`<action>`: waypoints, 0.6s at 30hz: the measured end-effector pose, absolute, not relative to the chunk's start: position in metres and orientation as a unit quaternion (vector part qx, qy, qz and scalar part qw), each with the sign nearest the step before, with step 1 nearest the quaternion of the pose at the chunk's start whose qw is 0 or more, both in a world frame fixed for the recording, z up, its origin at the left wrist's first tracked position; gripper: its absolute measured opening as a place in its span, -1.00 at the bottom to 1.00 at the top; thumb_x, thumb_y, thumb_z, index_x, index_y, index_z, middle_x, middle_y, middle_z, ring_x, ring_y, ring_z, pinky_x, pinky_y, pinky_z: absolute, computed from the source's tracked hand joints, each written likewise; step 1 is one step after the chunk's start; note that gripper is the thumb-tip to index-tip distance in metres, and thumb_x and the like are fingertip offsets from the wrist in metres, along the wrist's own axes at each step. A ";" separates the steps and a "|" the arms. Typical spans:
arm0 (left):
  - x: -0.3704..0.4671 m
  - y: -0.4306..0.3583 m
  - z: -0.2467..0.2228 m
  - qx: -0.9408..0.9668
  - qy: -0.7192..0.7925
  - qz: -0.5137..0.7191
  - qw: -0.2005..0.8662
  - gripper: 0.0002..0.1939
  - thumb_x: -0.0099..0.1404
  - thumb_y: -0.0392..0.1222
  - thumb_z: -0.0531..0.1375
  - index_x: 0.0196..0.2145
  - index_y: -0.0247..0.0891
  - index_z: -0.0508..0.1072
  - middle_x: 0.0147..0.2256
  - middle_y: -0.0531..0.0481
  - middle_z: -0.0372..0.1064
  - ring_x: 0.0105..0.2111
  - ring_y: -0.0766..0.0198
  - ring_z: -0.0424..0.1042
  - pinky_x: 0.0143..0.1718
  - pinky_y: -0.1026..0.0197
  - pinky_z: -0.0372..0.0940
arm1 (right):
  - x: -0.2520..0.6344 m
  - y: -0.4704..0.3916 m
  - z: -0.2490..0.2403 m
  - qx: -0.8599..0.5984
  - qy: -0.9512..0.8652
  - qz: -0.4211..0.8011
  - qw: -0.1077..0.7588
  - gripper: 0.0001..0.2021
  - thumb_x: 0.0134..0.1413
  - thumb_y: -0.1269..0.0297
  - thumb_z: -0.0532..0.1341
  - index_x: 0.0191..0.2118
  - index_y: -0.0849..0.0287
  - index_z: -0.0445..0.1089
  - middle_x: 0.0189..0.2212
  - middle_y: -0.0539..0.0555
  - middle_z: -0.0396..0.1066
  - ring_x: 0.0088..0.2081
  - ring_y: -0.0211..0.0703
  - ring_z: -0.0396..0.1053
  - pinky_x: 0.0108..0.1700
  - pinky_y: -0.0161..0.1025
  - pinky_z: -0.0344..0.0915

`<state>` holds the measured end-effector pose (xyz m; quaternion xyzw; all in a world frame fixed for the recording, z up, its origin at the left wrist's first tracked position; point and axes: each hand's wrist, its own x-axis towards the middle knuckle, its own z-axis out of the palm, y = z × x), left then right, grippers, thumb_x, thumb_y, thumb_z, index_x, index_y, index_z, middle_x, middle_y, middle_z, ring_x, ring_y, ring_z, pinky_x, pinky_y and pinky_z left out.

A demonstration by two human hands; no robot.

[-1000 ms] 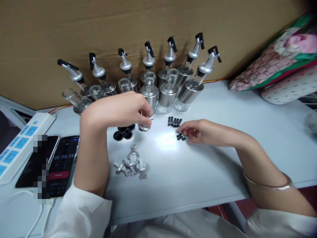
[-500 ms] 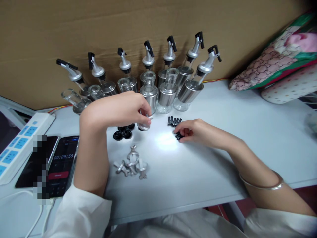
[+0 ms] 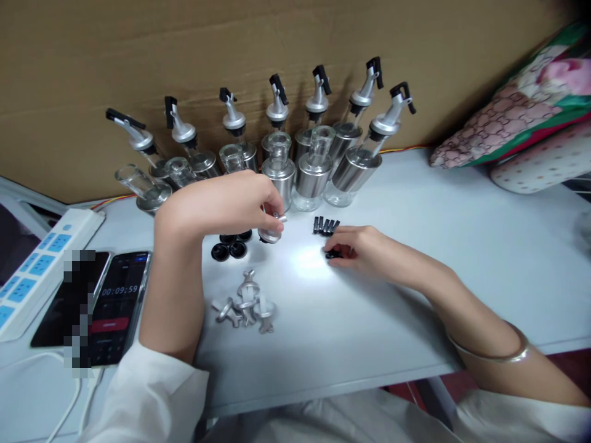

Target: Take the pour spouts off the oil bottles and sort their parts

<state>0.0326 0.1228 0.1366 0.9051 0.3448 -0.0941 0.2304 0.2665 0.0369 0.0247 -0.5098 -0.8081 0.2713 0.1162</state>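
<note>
your left hand (image 3: 221, 200) grips a silver spout (image 3: 271, 229) just above the table (image 3: 415, 295), in front of the bottles (image 3: 295, 169). your right hand (image 3: 362, 249) pinches at small black rings (image 3: 333, 253) lying on the table, just below a row of black caps (image 3: 325, 225). loose spouts (image 3: 244, 304) lie nearer you.

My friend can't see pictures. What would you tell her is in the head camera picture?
A person's left hand holds a silver pourer spout above a white table, while the right hand pinches at a pile of small black rings. Glass oil bottles stand behind against cardboard; loose silver spouts, black stoppers and a phone timer lie nearby.
</note>
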 end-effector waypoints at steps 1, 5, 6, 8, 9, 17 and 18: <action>0.033 0.123 0.136 0.906 0.342 -0.092 0.231 -0.77 0.18 -0.12 0.18 -0.57 -0.24 0.49 -0.58 0.08 0.40 -0.58 0.34 0.28 -0.51 0.26 0.01 | 0.267 0.037 0.025 -0.509 -0.808 0.273 0.112 -0.85 0.05 0.39 0.20 -0.25 0.23 0.49 -0.33 0.13 0.45 -0.38 -0.16 0.39 -0.34 -0.27 0.29; 0.033 0.124 0.133 0.910 0.335 -0.077 0.232 -0.78 0.17 -0.14 0.20 -0.58 -0.22 0.49 -0.59 0.09 0.40 -0.60 0.35 0.27 -0.53 0.26 0.00 | 0.269 0.037 0.030 -0.501 -0.811 0.286 0.098 -0.86 0.02 0.40 0.23 -0.25 0.21 0.47 -0.34 0.09 0.42 -0.42 -0.21 0.35 -0.36 -0.28 0.28; 0.033 0.124 0.132 0.911 0.333 -0.073 0.232 -0.79 0.17 -0.15 0.20 -0.58 -0.22 0.50 -0.59 0.09 0.40 -0.60 0.35 0.27 -0.53 0.27 0.00 | 0.269 0.037 0.031 -0.498 -0.812 0.288 0.098 -0.86 0.02 0.39 0.24 -0.25 0.21 0.47 -0.33 0.08 0.41 -0.43 -0.22 0.35 -0.36 -0.28 0.28; 0.033 0.125 0.131 0.913 0.330 -0.071 0.229 -0.81 0.16 -0.17 0.20 -0.57 -0.21 0.51 -0.59 0.09 0.40 -0.61 0.35 0.27 -0.54 0.27 0.00 | 0.268 0.037 0.032 -0.490 -0.815 0.292 0.097 -0.85 0.04 0.37 0.24 -0.23 0.20 0.47 -0.29 0.09 0.39 -0.40 -0.21 0.35 -0.33 -0.27 0.28; 0.033 0.125 0.131 0.914 0.329 -0.072 0.226 -0.81 0.16 -0.17 0.20 -0.57 -0.21 0.51 -0.59 0.10 0.40 -0.61 0.35 0.27 -0.54 0.27 0.00 | 0.268 0.036 0.032 -0.486 -0.818 0.293 0.096 -0.84 0.05 0.36 0.24 -0.21 0.19 0.48 -0.27 0.10 0.38 -0.37 -0.20 0.36 -0.30 -0.26 0.29; 0.033 0.124 0.130 0.918 0.320 -0.070 0.223 -0.81 0.17 -0.18 0.19 -0.55 -0.20 0.54 -0.59 0.10 0.41 -0.61 0.35 0.27 -0.52 0.26 0.02 | 0.273 0.037 0.028 -0.468 -0.823 0.311 0.082 -0.88 0.07 0.38 0.22 -0.25 0.17 0.47 -0.25 0.09 0.35 -0.31 -0.16 0.37 -0.23 -0.21 0.29; 0.033 0.124 0.131 0.916 0.326 -0.071 0.224 -0.81 0.17 -0.19 0.20 -0.56 -0.20 0.53 -0.59 0.10 0.41 -0.61 0.35 0.27 -0.52 0.26 0.02 | 0.274 0.038 0.028 -0.469 -0.822 0.312 0.081 -0.89 0.07 0.37 0.22 -0.26 0.17 0.46 -0.25 0.09 0.36 -0.31 -0.16 0.37 -0.22 -0.20 0.30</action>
